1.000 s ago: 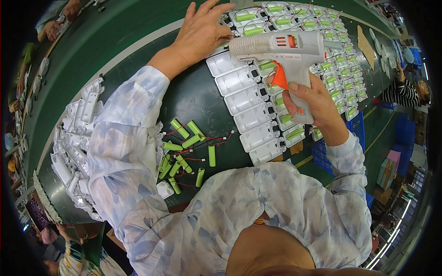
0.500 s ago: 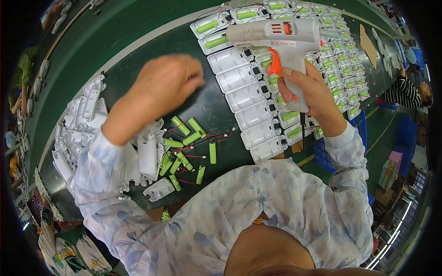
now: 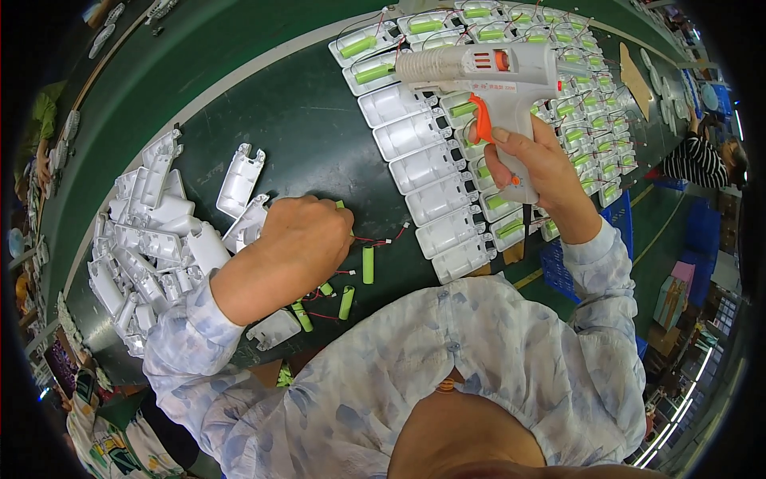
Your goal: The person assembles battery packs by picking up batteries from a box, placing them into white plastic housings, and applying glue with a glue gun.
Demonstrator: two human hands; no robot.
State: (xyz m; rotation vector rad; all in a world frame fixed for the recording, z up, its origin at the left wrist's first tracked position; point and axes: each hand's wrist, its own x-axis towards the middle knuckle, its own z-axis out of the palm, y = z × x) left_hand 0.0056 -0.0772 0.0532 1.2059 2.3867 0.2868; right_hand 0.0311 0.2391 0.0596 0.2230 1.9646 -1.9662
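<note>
My left hand (image 3: 307,239) is curled into a fist over loose green cylindrical batteries (image 3: 368,263) with thin red wires on the dark green table (image 3: 295,112). A green battery tip pokes out at the far side of that fist. My right hand (image 3: 538,164) grips the handle of a white glue gun (image 3: 487,68) with an orange trigger. Its nozzle points left, and it hovers above a row of empty white plastic housings (image 3: 423,164).
A heap of white housings (image 3: 148,239) lies at the left. Housings fitted with green batteries (image 3: 590,120) fill the far right of the table. A person in a striped top (image 3: 702,160) sits at the right edge. A blue crate (image 3: 562,267) stands below the table edge.
My left hand came back from the far housings down to the loose batteries and closed over them. The glue gun rose slightly and stays in my right hand.
</note>
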